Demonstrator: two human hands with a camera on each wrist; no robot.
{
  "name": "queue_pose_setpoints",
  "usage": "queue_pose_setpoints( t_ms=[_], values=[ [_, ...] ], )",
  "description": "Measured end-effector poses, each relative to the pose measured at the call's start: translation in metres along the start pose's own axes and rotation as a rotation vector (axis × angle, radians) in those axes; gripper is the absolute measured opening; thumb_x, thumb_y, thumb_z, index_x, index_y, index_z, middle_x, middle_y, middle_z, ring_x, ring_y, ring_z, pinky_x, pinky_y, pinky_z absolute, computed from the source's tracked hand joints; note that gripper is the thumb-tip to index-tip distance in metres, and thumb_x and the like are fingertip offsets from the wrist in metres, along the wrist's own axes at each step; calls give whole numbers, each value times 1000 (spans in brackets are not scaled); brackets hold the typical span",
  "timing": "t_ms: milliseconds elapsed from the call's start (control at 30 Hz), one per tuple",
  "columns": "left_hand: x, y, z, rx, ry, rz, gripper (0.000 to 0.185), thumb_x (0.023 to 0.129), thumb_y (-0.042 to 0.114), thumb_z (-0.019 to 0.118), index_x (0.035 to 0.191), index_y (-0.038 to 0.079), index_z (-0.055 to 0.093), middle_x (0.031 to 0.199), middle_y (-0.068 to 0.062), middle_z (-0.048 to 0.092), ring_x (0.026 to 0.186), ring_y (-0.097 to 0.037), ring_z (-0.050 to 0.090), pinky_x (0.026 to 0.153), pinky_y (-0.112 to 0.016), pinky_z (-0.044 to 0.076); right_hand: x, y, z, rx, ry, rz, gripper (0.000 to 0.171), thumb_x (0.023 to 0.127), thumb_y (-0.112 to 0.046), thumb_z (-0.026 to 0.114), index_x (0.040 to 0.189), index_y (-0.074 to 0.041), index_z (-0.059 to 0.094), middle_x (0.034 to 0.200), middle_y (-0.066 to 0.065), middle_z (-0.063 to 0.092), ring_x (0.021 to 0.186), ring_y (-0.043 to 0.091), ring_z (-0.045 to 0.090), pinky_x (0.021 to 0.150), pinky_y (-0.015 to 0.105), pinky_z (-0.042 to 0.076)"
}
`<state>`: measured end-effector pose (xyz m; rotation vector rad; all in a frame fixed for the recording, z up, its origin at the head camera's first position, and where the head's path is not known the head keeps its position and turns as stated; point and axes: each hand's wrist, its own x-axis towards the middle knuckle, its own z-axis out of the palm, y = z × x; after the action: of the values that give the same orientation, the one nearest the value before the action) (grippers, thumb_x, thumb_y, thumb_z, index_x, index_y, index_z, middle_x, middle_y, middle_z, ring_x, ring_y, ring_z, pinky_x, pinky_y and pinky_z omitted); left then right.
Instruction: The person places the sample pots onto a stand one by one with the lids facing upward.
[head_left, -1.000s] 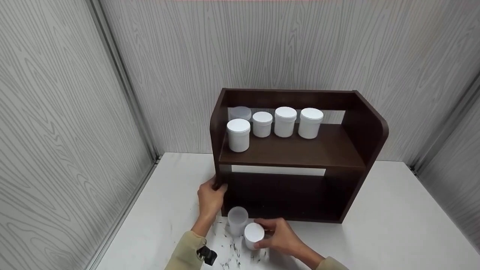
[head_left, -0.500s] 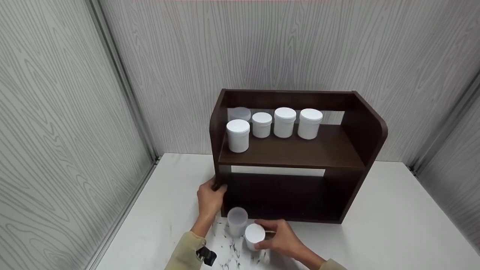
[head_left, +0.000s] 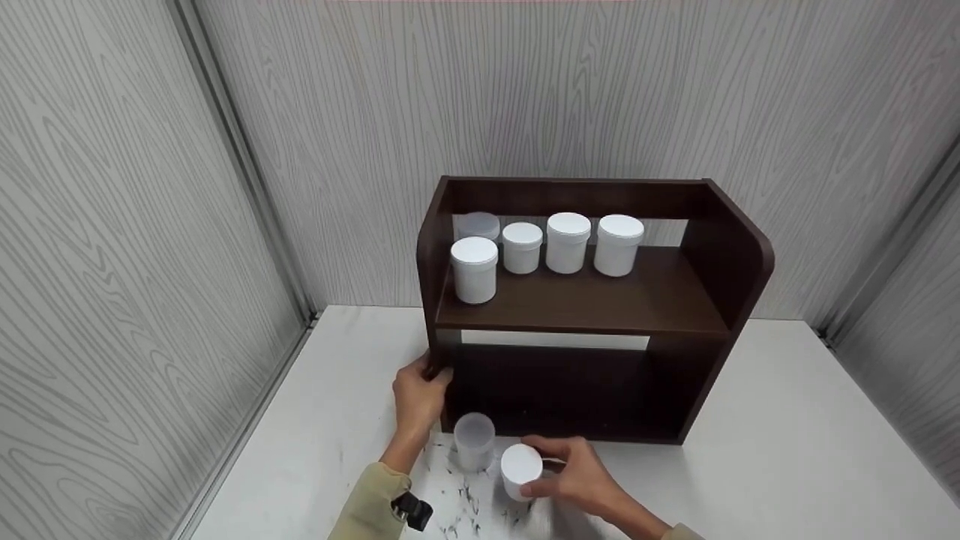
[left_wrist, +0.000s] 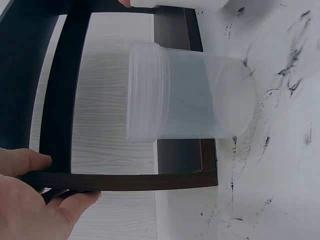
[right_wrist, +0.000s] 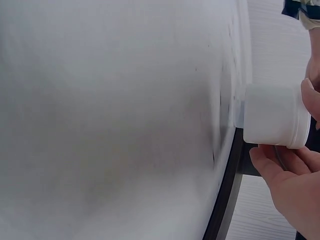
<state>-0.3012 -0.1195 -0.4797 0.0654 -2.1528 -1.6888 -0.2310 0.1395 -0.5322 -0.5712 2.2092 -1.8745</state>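
Observation:
A dark brown two-level shelf unit (head_left: 585,307) stands on the white table (head_left: 787,465). My left hand (head_left: 420,394) grips its left side panel (left_wrist: 100,181) near the bottom. A translucent lidless jar (head_left: 474,441) (left_wrist: 185,97) stands on the table just in front of the shelf. Beside it, my right hand (head_left: 574,472) holds a white lidded jar (head_left: 520,471) (right_wrist: 274,115) with thumb and fingers round it, just above the table.
Several white lidded jars (head_left: 555,247) and one translucent jar (head_left: 480,225) stand on the upper shelf at the left. Black scuff marks (head_left: 465,506) cover the table by my hands. Grey wood-grain walls (head_left: 150,225) enclose the table on three sides.
My right hand has shifted the white lidded jar slightly right and away from the translucent jar. The left hand stays on the shelf's side.

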Motion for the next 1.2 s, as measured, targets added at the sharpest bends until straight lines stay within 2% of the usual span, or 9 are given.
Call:
queue_pose_setpoints(
  t_ms=[167,267,400,533,733,1033,1200],
  values=[
    [1,0,0,9,11,7,36,91,0,71,125,-11,71,114,-24,75,109,-37,71,94,-50,56,-5,-6,-7,4,2,-17,67,75,-1,91,135,12,64,134,22,68,122,37,66,102,40,53],
    [1,0,0,7,8,0,35,91,1,72,124,-10,72,113,-23,75,109,-36,72,93,-48,56,-8,-10,-11,2,15,-15,68,75,-1,91,136,12,63,137,26,65,122,37,65,102,39,53],
    [1,0,0,1,-17,-5,42,94,3,70,133,-11,66,122,-25,72,115,-36,69,97,-47,55,-11,-15,-17,-3,25,-9,71,76,-2,91,138,14,60,141,33,58,125,40,63,103,38,52],
    [1,0,1,2,-31,-3,47,96,3,68,139,-12,60,129,-27,69,121,-38,66,101,-48,53,-13,-21,-21,-12,30,-11,70,76,-2,91,138,13,61,142,34,58,126,42,62,104,39,52],
    [1,0,1,-8,-15,-6,45,94,2,69,137,-10,63,126,-26,70,119,-36,68,100,-48,53,-14,-30,-28,-15,46,-9,68,75,-1,91,136,11,63,139,29,62,121,39,66,99,39,55],
    [1,0,1,13,-4,-4,45,94,3,70,137,-10,64,125,-25,71,117,-37,68,98,-50,54,-13,-43,-36,-40,64,-28,68,74,-2,92,135,11,64,140,31,60,125,40,63,99,37,54],
    [1,1,1,7,-8,-20,44,94,3,69,137,-9,64,124,-25,71,116,-36,69,97,-49,55,-12,-48,-38,-80,77,-42,65,75,-3,93,134,7,67,138,27,64,122,35,66,98,34,55]
  ],
)
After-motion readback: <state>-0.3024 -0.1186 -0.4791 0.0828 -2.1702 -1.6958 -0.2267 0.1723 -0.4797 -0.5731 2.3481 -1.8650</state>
